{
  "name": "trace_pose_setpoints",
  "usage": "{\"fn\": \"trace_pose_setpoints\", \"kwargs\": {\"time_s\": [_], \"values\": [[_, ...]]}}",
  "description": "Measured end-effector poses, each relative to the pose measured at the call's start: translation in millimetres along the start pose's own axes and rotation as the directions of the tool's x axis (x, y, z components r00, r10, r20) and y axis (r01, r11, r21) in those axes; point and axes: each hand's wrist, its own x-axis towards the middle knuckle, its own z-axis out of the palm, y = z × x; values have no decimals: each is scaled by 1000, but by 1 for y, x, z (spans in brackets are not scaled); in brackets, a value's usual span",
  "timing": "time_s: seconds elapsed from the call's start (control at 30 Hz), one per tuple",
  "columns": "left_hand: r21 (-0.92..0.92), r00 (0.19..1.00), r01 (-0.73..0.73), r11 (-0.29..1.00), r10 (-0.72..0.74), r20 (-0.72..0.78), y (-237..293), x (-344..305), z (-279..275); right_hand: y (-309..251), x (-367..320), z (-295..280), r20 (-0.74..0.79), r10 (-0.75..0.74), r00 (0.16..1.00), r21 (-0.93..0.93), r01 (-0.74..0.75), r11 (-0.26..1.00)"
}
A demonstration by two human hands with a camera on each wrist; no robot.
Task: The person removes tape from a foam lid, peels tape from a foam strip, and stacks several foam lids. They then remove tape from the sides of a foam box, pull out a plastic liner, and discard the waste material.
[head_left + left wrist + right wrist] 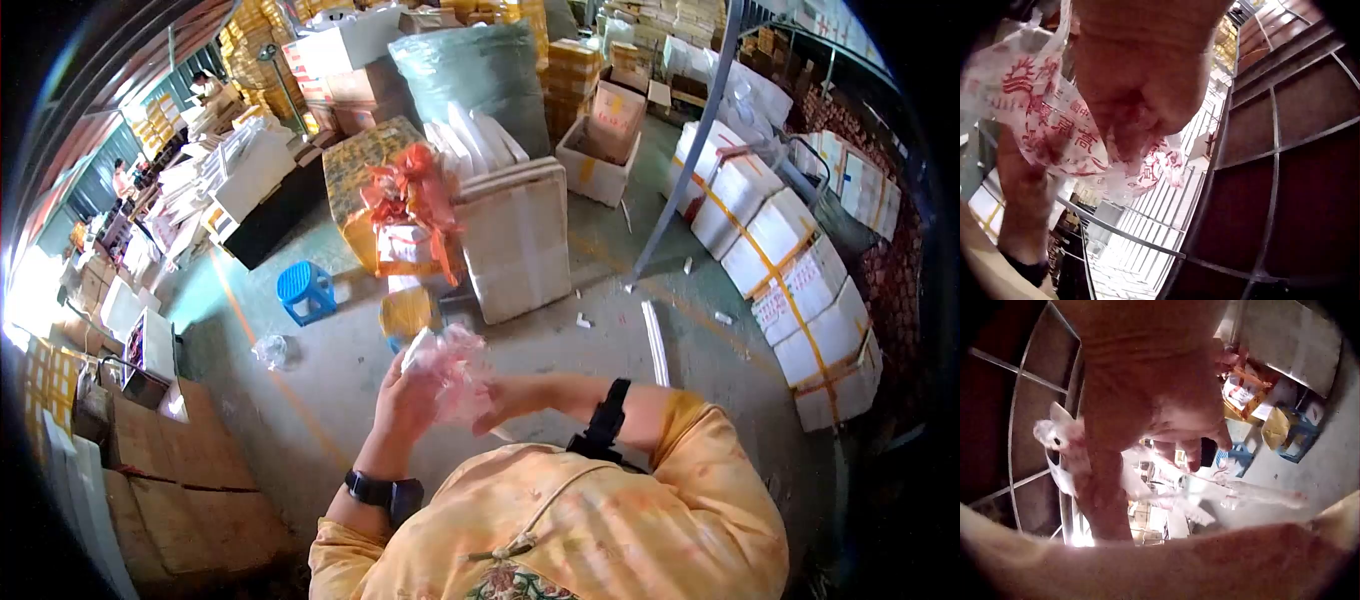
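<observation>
A thin, translucent plastic bag (462, 372) with red printing is crumpled between my two hands in front of my chest. My left hand (398, 398) grips one side of it. In the left wrist view the curled fingers bunch the bag (1063, 122), and its red characters and sun-like mark show. My right hand (508, 398) holds the other side, its fingertips partly hidden behind the plastic. In the right wrist view the right hand (1160, 394) has its fingers bent over, with strips of the bag (1172, 500) stretching past them.
Ahead stand a blue stool (306, 292), another stool with a yellow top (408, 314) and a large white foam board (515, 240). Orange-red bags (412, 200) lie on a taped box. Strapped foam boxes (785, 270) line the right; cardboard (180, 470) is at left. A pole (690, 150) rises right of centre.
</observation>
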Motion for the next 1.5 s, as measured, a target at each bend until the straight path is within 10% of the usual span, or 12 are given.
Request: {"fn": "trace_pose_setpoints", "kwargs": {"time_s": [0.17,0.33,0.53,0.7,0.83,0.97,1.2,1.33,1.37,1.43,1.47,1.5], "values": [[-55,996,-34,998,39,80,0,49,-30,16,-21,-60,174,365,915,-275,-310,910],[-25,981,72,997,-76,-181,10,83,-49,16,-59,-143,-234,525,818,-126,-561,818],[807,991,-69,586,-53,123,-40,169,-104,30,11,-218,-679,381,627,446,-60,893],[717,956,-239,655,28,293,-51,268,-117,-6,124,-248,-545,176,820,234,-52,971],[496,948,270,825,-318,14,-8,328,-137,-40,168,-289,-349,58,935,-287,-165,944],[391,987,155,907,-128,-95,-12,384,-152,-54,173,-331,-301,-220,928,-904,-204,377],[-352,942,337,874,-318,113,-6,467,-122,-48,171,-398,-333,-121,935,-782,-202,590],[-89,941,337,937,-338,7,-6,493,-105,-62,163,-460,-285,-254,924,-785,-73,615],[334,988,154,930,-152,-34,-10,502,-111,-60,159,-474,-288,-255,923,-761,-58,646],[913,972,-197,356,192,135,-5,515,-102,-40,155,-502,-437,-192,879,-628,-145,764],[448,999,-13,894,25,-20,0,514,-88,-30,156,-512,-561,-106,821,-482,-219,849],[459,999,-29,888,44,-23,4,517,-80,-30,159,-516,-662,-2,749,-312,-273,910]]}}
